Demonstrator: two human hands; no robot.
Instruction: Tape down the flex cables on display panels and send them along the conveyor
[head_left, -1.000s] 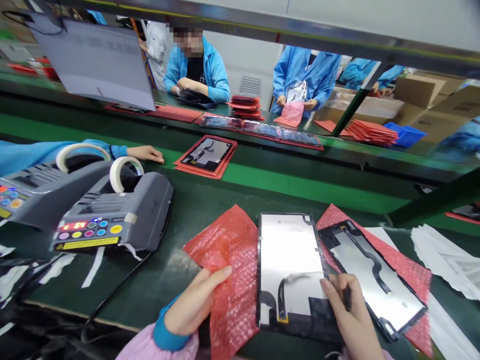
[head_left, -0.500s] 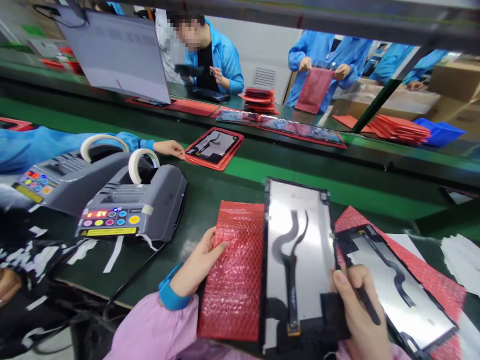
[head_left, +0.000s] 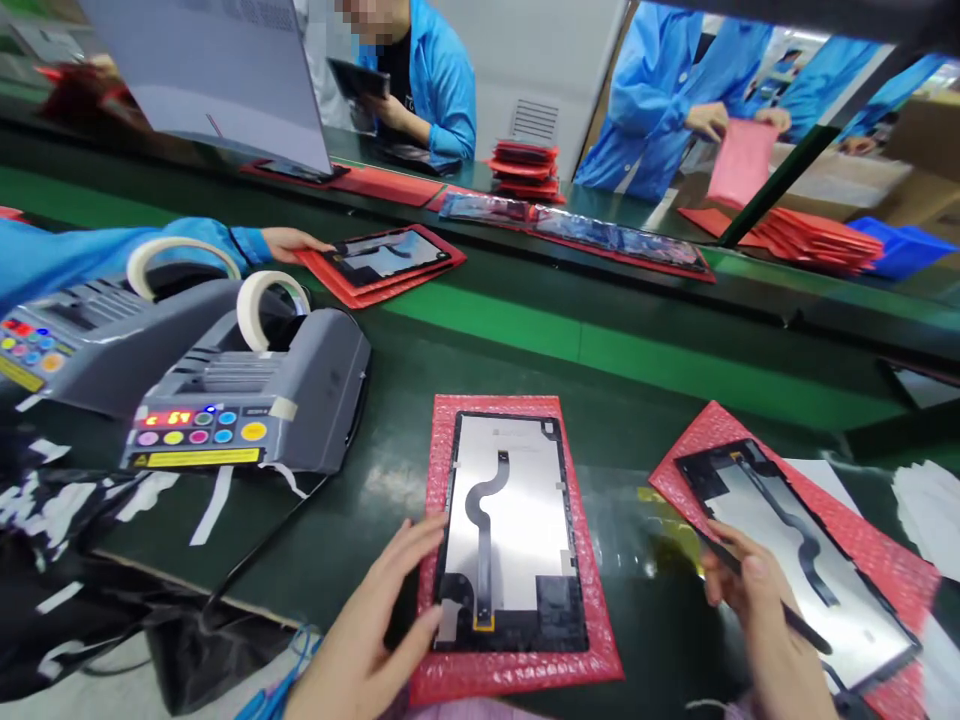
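A tablet screen panel (head_left: pixel 517 540), silver-backed with a black frame and a curved flex cable (head_left: pixel 484 560), lies flat on a red bubble-wrap pouch (head_left: pixel 600 655) before me. My left hand (head_left: pixel 375 610) is at the panel's left edge, fingers apart, the thumb at its lower left corner. My right hand (head_left: pixel 757 600) is closed around a slim black stick-like tool (head_left: pixel 802 628), whose exact kind I cannot make out. That hand is at the left edge of a second screen panel (head_left: pixel 832 590), which lies slanted on another red pouch (head_left: pixel 697 440).
Two grey tape dispensers (head_left: pixel 247 400) with cut white tape strips stand at the left. Beyond them a co-worker's hand (head_left: pixel 292 243) holds red pouches with a panel (head_left: pixel 390 252) on top. White sheets (head_left: pixel 926 515) lie at the right. A raised shelf (head_left: pixel 645 290) runs along the back.
The panel from my right hand now lies on the red pouch. My left hand has let go of the pouch; my right hand moved right with the tool. The co-worker's pouches shifted left.
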